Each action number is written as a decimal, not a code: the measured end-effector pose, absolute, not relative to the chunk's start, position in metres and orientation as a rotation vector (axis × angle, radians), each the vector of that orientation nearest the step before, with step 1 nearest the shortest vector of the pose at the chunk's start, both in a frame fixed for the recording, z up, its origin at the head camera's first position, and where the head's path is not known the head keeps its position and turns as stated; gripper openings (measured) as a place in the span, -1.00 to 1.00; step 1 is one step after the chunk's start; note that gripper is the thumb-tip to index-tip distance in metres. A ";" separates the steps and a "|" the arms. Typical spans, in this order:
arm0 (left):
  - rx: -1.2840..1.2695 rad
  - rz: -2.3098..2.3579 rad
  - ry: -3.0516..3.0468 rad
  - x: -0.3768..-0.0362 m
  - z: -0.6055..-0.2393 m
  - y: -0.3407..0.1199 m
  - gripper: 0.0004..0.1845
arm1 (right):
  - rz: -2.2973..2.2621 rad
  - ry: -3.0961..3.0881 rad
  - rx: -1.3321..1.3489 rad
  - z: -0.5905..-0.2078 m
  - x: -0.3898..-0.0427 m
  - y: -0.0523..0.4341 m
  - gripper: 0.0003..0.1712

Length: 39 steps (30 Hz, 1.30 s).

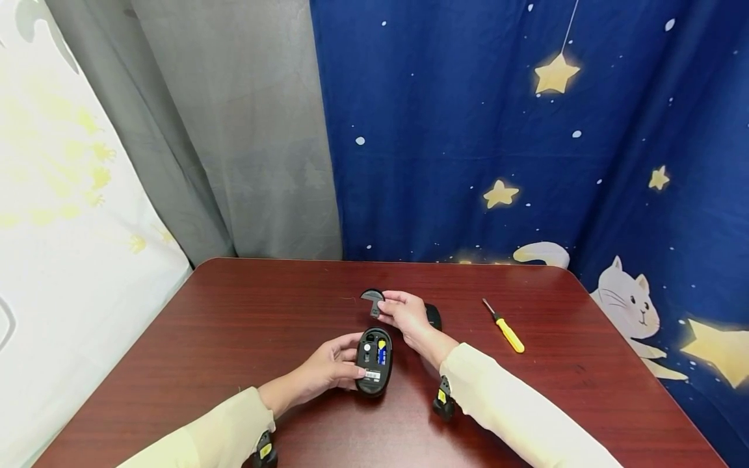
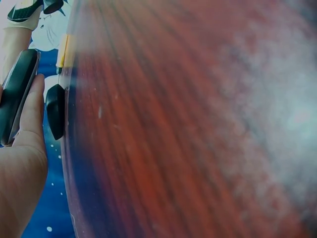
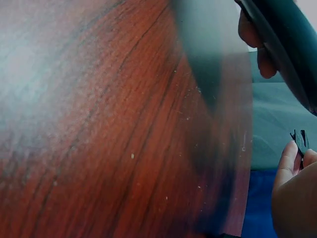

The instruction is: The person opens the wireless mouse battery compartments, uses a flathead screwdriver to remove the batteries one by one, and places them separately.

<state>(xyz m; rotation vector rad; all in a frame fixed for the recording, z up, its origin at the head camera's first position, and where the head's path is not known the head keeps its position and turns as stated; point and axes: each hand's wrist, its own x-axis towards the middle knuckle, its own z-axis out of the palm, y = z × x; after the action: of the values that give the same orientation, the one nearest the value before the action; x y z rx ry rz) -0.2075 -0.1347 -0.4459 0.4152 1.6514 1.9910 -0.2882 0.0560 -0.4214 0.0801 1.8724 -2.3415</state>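
Computer mouse point(image 1: 374, 361), black, lies belly-up near the front middle of the dark red wooden surface point(image 1: 234, 325). Its battery bay is uncovered: a blue and yellow battery point(image 1: 382, 351) sits inside, with a white label nearer the rear end of the underside. Left hand point(image 1: 330, 370) cups the mouse from its left side, fingers curled around the edge, holding it steady. In the left wrist view the same mouse point(image 2: 17, 94) shows edge-on against the palm point(image 2: 22, 163), thumb along its side.

Right hand point(image 1: 404, 312) is just beyond the mouse, fingers pinching a small dark battery cover point(image 1: 372, 298), rounded at its far end with a narrow tab pointing back toward the mouse. Cover is held just above the surface, apart from the mouse. In the right wrist view only a sliver of the cover point(image 3: 300, 140) shows between the fingertips point(image 3: 287, 158); the mouse body point(image 3: 287, 44) looms above, blurred.

Behind the right hand, partly hidden by it, lies another dark rounded piece point(image 1: 433, 316); too covered to tell what it is. The left wrist view shows a dark rounded item point(image 2: 55, 110) on the surface, likely the same one.

To the right, well apart from the hands, lies a screwdriver point(image 1: 504, 327) with a yellow handle, tip pointing away toward the far edge.

Both forearms wear pale cream sleeves point(image 1: 515, 409). Backdrop: a blue curtain point(image 1: 468, 130) with stars and a white cat, a grey curtain point(image 1: 234, 130) to its left.
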 end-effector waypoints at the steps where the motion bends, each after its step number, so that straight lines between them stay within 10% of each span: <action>1: 0.420 1.994 1.646 -0.207 -0.446 -0.135 -0.22 | -2.339 1.876 0.075 -0.422 -0.289 0.055 -0.62; 39: 0.437 2.019 1.612 -0.206 -0.451 -0.141 -0.20 | -2.102 2.145 0.128 -0.452 -0.298 0.040 -0.61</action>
<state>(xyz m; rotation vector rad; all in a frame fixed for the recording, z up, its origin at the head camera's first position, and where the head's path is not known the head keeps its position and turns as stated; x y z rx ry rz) -0.2064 -0.1410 -0.4505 0.4367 1.6115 2.0189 -0.2976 0.0397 -0.4522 0.1282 2.1447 -2.1022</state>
